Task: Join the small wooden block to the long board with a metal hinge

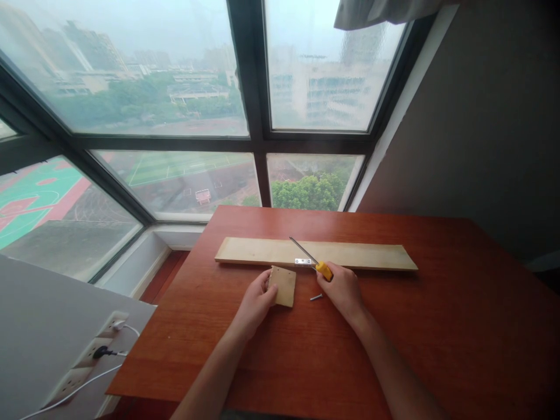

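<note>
My left hand (259,299) grips a small square wooden piece (284,287) by its left side; small dark holes show near its top edge. In my right hand (343,290) is a screwdriver with a yellow handle (324,270), its metal shaft pointing up and to the left over a long pale wooden board (258,251). A metal bracket (303,262) with holes sits at the board's near edge, just left of the screwdriver handle. Between my hands a screw (315,297) lies on the table.
The reddish-brown wooden table (196,344) reaches back to large dark-framed windows (258,143). Sockets with plugs and a white cable (94,378) are on the low wall at the left. A grey wall (459,128) stands at the right.
</note>
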Demonstrator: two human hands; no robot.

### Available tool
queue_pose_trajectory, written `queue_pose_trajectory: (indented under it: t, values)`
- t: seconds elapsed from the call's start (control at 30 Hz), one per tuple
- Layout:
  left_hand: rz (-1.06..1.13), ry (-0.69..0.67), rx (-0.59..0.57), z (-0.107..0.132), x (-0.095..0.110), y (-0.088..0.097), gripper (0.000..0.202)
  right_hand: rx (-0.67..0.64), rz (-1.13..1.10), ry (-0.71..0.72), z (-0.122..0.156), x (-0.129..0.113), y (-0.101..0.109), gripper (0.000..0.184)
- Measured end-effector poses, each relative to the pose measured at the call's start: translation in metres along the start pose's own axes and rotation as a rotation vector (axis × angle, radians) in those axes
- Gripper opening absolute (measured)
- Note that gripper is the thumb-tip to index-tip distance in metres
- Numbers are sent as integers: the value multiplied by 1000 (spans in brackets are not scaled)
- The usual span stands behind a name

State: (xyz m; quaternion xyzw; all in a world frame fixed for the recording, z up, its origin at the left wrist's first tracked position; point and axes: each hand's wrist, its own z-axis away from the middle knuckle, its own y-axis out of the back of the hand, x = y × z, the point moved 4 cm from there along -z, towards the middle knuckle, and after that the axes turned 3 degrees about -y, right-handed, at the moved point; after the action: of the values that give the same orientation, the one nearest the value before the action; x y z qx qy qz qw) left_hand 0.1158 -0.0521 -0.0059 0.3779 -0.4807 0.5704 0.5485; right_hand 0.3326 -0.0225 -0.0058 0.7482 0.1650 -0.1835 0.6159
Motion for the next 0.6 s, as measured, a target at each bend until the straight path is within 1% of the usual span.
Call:
queue_pose_trajectory:
  t: [0.4,0.6]
  values:
    - [-5,-18,6,-2,-4,1,52,-30,-28,29,-2,2,-1,17]
    - [-6,-16,11,-2,-3,1,52,-26,-14,22,-1,1,0,16]
